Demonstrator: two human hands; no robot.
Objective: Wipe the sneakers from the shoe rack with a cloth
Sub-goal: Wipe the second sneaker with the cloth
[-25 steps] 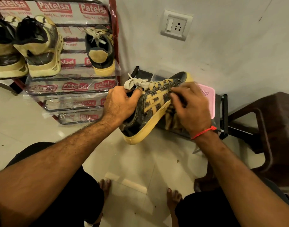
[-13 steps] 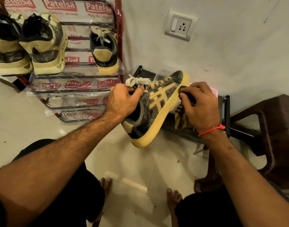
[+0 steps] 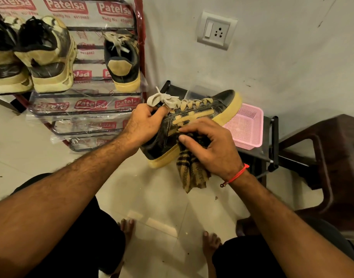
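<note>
A black sneaker with yellow stripes, yellow sole and pale laces is held in the air, toe pointing up and right. My left hand grips it at the collar, by the laces. My right hand presses a striped brown-and-yellow cloth against the sneaker's side near the heel; the cloth's loose end hangs below my palm. The shoe rack, wrapped in printed plastic, stands at the upper left. It holds the matching sneaker and a pair of chunky cream sneakers, heels toward me.
A pink plastic basket sits on a low black stand against the wall, just right of the held sneaker. A dark brown plastic chair fills the right side. A wall socket is above. My bare feet rest on the tiled floor.
My right hand slid the cloth from the sneaker's toe area down toward the heel side. More of the cloth now hangs below. The sneaker's toe is uncovered.
</note>
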